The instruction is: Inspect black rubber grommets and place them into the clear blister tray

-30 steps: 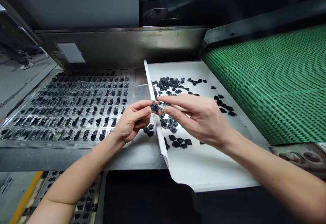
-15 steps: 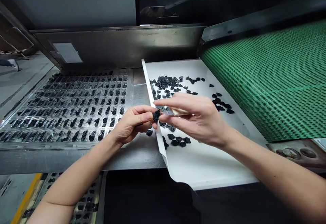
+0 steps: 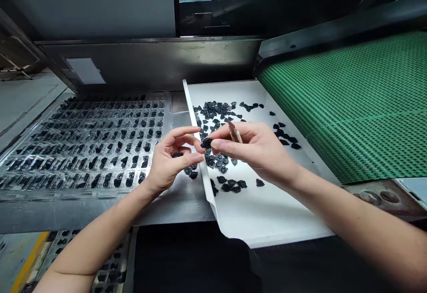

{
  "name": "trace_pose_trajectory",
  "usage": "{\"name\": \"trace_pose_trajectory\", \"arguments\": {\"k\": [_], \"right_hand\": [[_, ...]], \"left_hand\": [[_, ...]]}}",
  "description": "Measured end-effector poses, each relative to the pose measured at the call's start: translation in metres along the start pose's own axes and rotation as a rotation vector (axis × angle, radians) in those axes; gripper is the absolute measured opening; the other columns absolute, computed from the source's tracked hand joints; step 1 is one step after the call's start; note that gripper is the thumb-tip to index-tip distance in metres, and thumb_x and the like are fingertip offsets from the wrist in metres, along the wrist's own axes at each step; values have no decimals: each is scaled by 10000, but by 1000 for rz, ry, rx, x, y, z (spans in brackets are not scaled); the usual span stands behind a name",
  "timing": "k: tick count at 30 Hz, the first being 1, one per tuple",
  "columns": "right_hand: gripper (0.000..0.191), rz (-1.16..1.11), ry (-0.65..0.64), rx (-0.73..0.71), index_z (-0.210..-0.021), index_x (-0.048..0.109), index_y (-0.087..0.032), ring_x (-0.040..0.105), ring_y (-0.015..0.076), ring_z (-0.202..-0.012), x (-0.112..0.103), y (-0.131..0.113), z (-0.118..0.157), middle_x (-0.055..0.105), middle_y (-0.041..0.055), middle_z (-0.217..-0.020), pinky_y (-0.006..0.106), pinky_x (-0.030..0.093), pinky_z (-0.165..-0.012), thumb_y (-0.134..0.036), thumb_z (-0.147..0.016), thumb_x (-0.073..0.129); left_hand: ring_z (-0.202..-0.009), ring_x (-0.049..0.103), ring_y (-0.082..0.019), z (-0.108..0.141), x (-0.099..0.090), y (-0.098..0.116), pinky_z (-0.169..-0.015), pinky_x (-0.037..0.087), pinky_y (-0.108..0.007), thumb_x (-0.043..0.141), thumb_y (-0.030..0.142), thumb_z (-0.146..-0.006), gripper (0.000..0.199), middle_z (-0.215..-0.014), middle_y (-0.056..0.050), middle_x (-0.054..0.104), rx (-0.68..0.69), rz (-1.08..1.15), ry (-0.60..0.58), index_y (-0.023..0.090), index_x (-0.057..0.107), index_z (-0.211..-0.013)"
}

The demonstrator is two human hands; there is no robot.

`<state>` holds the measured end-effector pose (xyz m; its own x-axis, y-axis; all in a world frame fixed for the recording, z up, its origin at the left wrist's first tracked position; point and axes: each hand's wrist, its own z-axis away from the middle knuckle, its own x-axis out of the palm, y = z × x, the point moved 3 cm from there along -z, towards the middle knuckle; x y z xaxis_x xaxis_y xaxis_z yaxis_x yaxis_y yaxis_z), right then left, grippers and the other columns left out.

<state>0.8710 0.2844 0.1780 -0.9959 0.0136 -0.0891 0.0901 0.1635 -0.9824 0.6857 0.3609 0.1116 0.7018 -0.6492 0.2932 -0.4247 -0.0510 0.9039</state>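
Between finger and thumb of my right hand is a small black part, held over the white tray's raised left edge. A small blade tool also sits in that hand, its dark tip pointing up. My left hand is just left of the part, fingers curled round with a gap between thumb and forefinger. Another black part rests inside my left hand. Many loose black parts lie on the white tray, and a few lie on the metal surface beside its edge.
On the left, a clear compartment tray holds rows of black parts. A green mesh conveyor belt slopes along the right. Behind stands a metal machine panel. Below left, another filled tray is partly visible.
The black part has passed from my left fingertips to my right. My left thumb and forefinger have parted. The blade tool has swung from pointing left to pointing up. The view has shifted slightly.
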Motion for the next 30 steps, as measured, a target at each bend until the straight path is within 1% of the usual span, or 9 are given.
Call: {"name": "trace_pose_trajectory", "arguments": {"k": [2, 6, 10, 12, 14, 17, 19, 25, 30], "right_hand": [[261, -15, -20, 39, -928, 851, -170, 510, 101, -615, 2, 4, -1, 696, 14, -742, 238, 393, -546, -394, -842, 951], [229, 36, -59, 57, -909, 847, -155, 438, 88, -609, 7, 7, 0, 580, -16, -668, 226, 335, -537, -362, -859, 930], [173, 206, -36, -50, -940, 833, -159, 429, 85, -591, 6, 4, 1, 567, -25, -666, 225, 339, -526, -326, -977, 804], [213, 333, 3, -167, -1010, 824, -162, 495, 96, -616, 3, 3, 2, 647, -7, -734, 233, 391, -550, -362, -1028, 756], [279, 448, 40, -302, -1137, 812, -157, 613, 123, -715, 0, 1, 4, 738, 32, -878, 250, 469, -625, -403, -1082, 693], [337, 568, 67, -481, -1288, 784, -140, 710, 158, -888, -3, -1, 8, 789, 74, -1053, 283, 535, -760, -373, -1152, 581], [314, 621, 68, -565, -1320, 777, -128, 724, 158, -901, -2, -2, 9, 800, 78, -1081, 290, 544, -786, -300, -1156, 573], [289, 744, 43, -636, -1371, 762, -151, 791, 141, -916, 3, -2, 10, 827, 35, -1160, 263, 571, -737, -200, -1094, 697], [297, 774, 14, -603, -1369, 763, -145, 811, 160, -976, 4, 0, 9, 813, 42, -1223, 266, 572, -683, -225, -1087, 715]], "left_hand": [[-765, 685, -115, 1, 0, 1, -681, 550, -188, 955, 135, -797, 459, -980, -33, 799, 45, -37, 20, 323, 865, -1206], [-573, 443, -34, 3, 1, -2, -546, 404, -180, 958, 182, -813, 291, -976, -38, 784, 55, -73, 34, 310, 909, -1070], [-549, 409, -35, 3, 0, -5, -497, 304, -192, 965, 233, -813, 258, -891, -41, 754, -32, -7, 56, 283, 911, -1060], [-507, 359, -37, 1, 0, -6, -466, 249, -192, 963, 275, -818, 253, -722, -12, 687, -102, 72, 77, 257, 905, -1064], [-477, 315, -32, 0, 0, -5, -446, 222, -191, 961, 316, -821, 257, -675, -7, 673, -149, 150, 83, 232, 898, -1056], [-462, 298, -10, -2, -1, -3, -430, 202, -185, 956, 335, -826, 273, -856, -73, 777, -196, 211, 66, 209, 885, -1057], [-452, 290, -2, -3, -2, -3, -426, 194, -177, 948, 332, -837, 274, -889, -82, 788, -213, 230, 56, 210, 878, -1072], [-430, 257, -3, -3, -2, -3, -429, 203, -155, 923, 327, -881, 204, -681, -4, 691, -174, 283, 21, 244, 865, -1057], [-434, 302, -3, -3, -3, -3, -430, 219, -148, 928, 339, -880, 187, -704, -14, 700, -158, 268, 30, 220, 861, -1008]]}}
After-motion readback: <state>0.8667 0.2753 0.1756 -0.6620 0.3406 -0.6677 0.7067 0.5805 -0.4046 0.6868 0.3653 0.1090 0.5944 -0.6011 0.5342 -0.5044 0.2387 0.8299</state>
